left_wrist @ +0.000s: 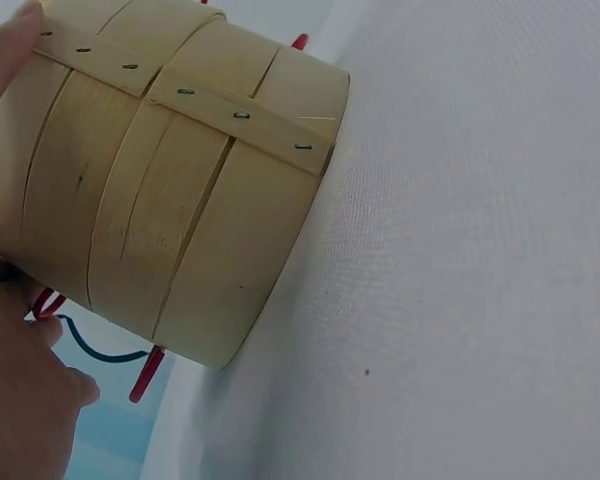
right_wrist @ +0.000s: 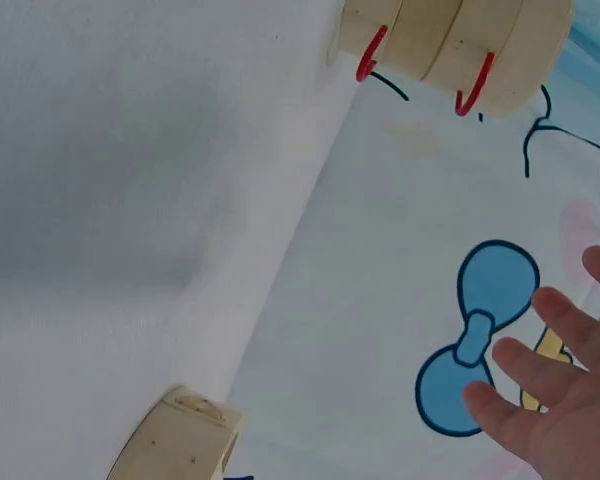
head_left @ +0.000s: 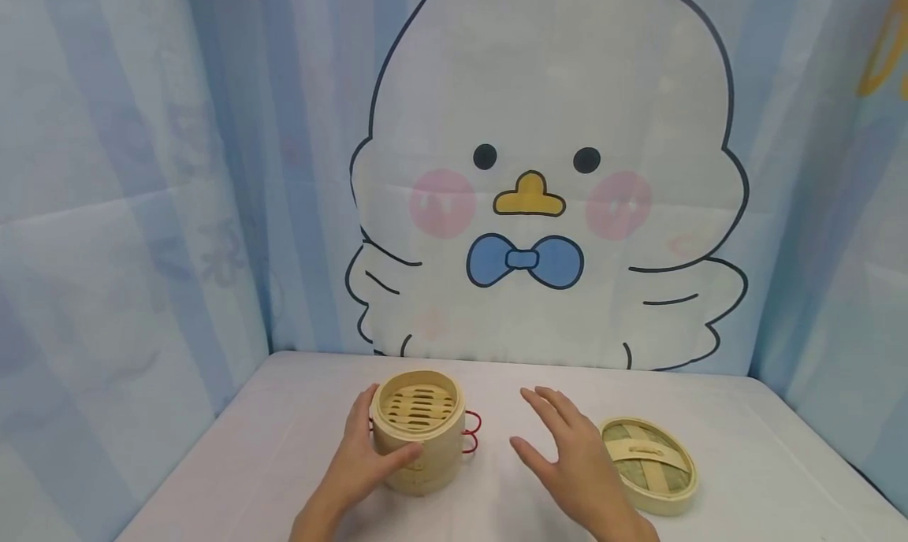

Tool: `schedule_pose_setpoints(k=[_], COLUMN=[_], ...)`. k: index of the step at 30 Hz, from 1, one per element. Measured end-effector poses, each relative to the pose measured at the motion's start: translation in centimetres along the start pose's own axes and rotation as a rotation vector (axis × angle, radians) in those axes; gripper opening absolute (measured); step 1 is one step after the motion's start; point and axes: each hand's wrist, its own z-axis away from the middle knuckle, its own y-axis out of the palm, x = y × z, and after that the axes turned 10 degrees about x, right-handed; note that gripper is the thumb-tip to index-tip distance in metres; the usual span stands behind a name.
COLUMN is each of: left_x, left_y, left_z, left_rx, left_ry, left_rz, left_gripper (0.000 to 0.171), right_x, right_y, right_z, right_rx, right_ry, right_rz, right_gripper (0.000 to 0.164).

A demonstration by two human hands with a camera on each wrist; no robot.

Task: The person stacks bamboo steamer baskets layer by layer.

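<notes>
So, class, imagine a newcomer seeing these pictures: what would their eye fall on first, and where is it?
Probably the huge white cartoon bird with its blue bow tie, spread across the backdrop behind the white table. Next come the bamboo steamer stack with red loops on its side, held by the left hand, and the round bamboo lid lying right of the open right hand.

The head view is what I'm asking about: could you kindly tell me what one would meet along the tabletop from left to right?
Left hand → bamboo steamer → red loops → right hand → round bamboo lid.
</notes>
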Motion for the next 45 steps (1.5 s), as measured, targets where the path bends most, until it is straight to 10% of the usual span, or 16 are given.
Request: schedule_pose_setpoints(k=[45], left_x=[0.1], left_y=[0.2], left_z=[-0.2], left_rx=[-0.008], left_ry=[-0.073], left_rz=[-0.024], left_gripper=[0.119], right_x=[-8.8], right_y=[-3.5], right_z=[2.8], right_rx=[0.139], right_ry=[0.199], right_rz=[0.22], right_gripper=[0.055])
